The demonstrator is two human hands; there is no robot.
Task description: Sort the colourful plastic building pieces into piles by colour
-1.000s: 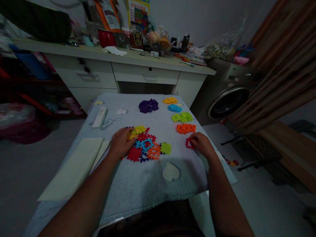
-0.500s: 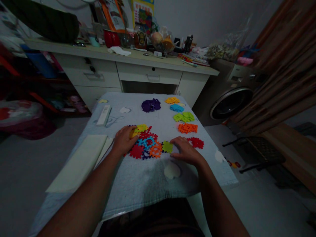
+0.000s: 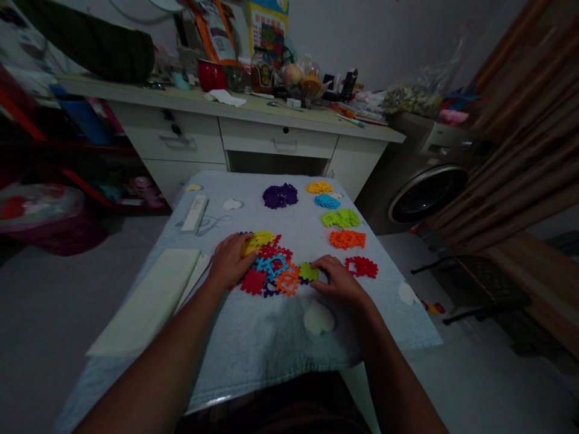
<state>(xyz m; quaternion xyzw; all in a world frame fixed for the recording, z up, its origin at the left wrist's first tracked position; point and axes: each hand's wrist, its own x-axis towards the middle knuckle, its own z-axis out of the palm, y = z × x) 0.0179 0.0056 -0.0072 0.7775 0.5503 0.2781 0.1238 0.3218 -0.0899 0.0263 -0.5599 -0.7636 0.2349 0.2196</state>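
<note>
A mixed heap of notched plastic interlocking pieces in red, blue, orange, yellow and purple (image 3: pixel 272 264) lies at the middle of the cloth-covered table. My left hand (image 3: pixel 230 258) rests at its left side, fingers spread, with the thumb and fingertips touching the yellow pieces (image 3: pixel 261 240). A flat green square piece (image 3: pixel 308 271) lies against the heap's right edge, a dark purple one partly under it. My right hand (image 3: pixel 335 276) has its thumb and forefinger on the right edge of that green piece. Its other fingers are curled and partly hidden.
Colour-sorted piles line the right side: red (image 3: pixel 362 267), orange (image 3: pixel 347 239), green (image 3: pixel 340 218), blue (image 3: pixel 327 201) and yellow (image 3: pixel 319 187). A purple pile (image 3: pixel 280 196) sits at the back. Folded pale cloth (image 3: pixel 149 301) and a white box (image 3: pixel 194 214) lie left. A cluttered counter (image 3: pixel 253 111) stands behind.
The view has shifted slightly, so everything sits a little lower and further right. Both hands stay at the same pieces; the right fingers remain at the green piece's edge.
</note>
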